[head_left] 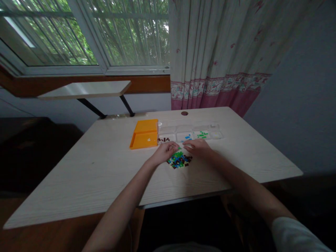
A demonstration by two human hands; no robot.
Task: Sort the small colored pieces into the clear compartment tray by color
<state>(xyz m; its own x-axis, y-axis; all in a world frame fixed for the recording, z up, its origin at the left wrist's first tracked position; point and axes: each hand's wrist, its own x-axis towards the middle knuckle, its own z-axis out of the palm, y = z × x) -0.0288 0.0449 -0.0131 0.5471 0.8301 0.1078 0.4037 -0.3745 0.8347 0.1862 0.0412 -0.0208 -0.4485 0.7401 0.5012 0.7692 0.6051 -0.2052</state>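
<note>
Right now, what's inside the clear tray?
Inside the clear tray, left to right: brown pieces, blue pieces, green pieces. I can't make out what's in the last compartment. The left hand and right hand cover bits of it, so anything behind them is hidden.

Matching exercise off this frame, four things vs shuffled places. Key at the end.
Things
1. orange tray
2. mixed pile
3. sorted brown pieces
4. sorted green pieces

Places
A. in the clear tray, right of the blue pieces
B. directly on the desk, nearest its front edge
C. at the left end of the clear tray, outside it
D. in the clear tray, left of the blue pieces

Pairs: 1-C, 2-B, 3-D, 4-A
</note>
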